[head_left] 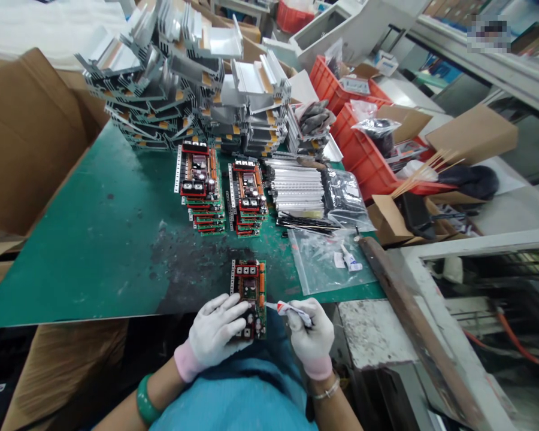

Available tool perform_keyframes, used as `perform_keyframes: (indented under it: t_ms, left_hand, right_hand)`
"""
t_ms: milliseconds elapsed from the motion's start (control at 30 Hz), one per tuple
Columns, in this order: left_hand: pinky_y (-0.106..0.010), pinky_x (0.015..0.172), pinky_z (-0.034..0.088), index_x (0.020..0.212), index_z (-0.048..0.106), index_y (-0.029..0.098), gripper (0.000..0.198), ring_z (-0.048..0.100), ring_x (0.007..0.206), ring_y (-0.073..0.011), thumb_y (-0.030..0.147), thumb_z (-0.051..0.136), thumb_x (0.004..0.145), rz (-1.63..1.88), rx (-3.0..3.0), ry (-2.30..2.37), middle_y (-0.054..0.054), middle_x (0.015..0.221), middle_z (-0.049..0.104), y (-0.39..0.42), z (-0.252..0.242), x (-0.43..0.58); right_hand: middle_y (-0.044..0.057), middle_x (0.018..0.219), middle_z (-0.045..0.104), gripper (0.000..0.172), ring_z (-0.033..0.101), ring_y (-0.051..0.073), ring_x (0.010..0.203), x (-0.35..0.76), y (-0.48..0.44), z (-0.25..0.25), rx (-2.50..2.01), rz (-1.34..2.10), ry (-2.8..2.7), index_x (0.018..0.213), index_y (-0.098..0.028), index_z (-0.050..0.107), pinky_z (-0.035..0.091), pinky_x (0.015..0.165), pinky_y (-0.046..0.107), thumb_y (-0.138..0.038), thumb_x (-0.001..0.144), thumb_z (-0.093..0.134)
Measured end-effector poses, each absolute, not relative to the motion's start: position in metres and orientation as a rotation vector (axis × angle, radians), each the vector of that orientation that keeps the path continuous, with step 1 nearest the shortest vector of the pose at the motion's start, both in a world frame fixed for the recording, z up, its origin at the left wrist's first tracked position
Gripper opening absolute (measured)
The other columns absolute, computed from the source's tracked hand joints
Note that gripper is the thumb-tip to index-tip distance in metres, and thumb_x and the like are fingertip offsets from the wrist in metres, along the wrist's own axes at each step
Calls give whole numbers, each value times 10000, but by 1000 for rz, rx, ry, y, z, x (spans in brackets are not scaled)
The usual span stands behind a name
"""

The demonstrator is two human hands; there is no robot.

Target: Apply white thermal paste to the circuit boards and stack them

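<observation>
The green worktop (94, 239) is crowded along its far side and hemmed in by cardboard and red crates (363, 155). At its near edge the gloved right hand (312, 338) is closed around a small white tube (293, 310), held like a pen so that the nozzle points at the right edge of a circuit board (250, 284). The gloved left hand (215, 335) lies spread over the board's near end, fingers unclenched, seemingly pinning it flat and steady. Just right of the board is a clear bag (327, 263) with another small tube on it. Beyond stand two stacks of similar boards (202, 185), within easy reach, and behind them a pile of aluminium heat-sink profiles (184, 78).
</observation>
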State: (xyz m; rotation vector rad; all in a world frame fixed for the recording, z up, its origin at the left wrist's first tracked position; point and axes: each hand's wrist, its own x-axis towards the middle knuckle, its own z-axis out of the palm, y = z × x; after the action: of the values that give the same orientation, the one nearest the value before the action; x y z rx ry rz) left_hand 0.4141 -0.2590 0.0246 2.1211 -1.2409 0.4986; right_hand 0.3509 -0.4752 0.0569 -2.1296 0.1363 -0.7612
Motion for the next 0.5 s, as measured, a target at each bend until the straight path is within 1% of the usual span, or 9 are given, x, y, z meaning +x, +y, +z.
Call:
perform_keyframes:
  t_ms: [133, 300, 367, 433, 500]
  left_hand:
    - [-401, 995, 486, 950, 606, 201, 197, 648, 1156, -226, 391, 556, 965, 499, 2118, -1250, -78, 1099, 741, -259, 27, 415]
    - [-402, 984, 492, 984, 586, 205, 180, 652, 1148, -228, 381, 585, 945, 517, 2093, -1239, -84, 1091, 741, -260, 29, 416]
    - [-400, 993, 486, 996, 579, 200, 181, 649, 1153, -226, 373, 592, 941, 529, 2089, -1227, -85, 1099, 739, -260, 29, 415]
    - [-397, 1004, 478, 1001, 575, 196, 179, 644, 1162, -224, 366, 582, 947, 531, 2095, -1217, -86, 1116, 735, -260, 30, 415]
    - [-395, 1004, 479, 1002, 576, 198, 176, 643, 1164, -225, 368, 567, 954, 515, 2116, -1211, -82, 1133, 730, -260, 32, 414]
  right_hand:
    - [-27, 709, 628, 69, 619, 107, 553, 350, -476, 57, -2141, -766, 114, 859, -236, 634, 496, 515, 201, -222, 917, 600]
    - [-21, 719, 651, 61, 636, 114, 567, 350, -475, 62, -2194, -796, 6, 894, -247, 623, 509, 513, 206, -200, 919, 593]
    - [-13, 728, 681, 106, 648, 123, 580, 351, -475, 67, -2248, -859, -122, 957, -254, 618, 527, 532, 220, -164, 918, 579]
    - [-1, 732, 705, 187, 654, 133, 584, 351, -474, 72, -2329, -908, -309, 1034, -253, 619, 542, 552, 240, -123, 917, 553]
    - [11, 741, 721, 237, 656, 135, 581, 349, -474, 76, -2389, -927, -468, 1073, -248, 625, 546, 559, 253, -96, 919, 530]
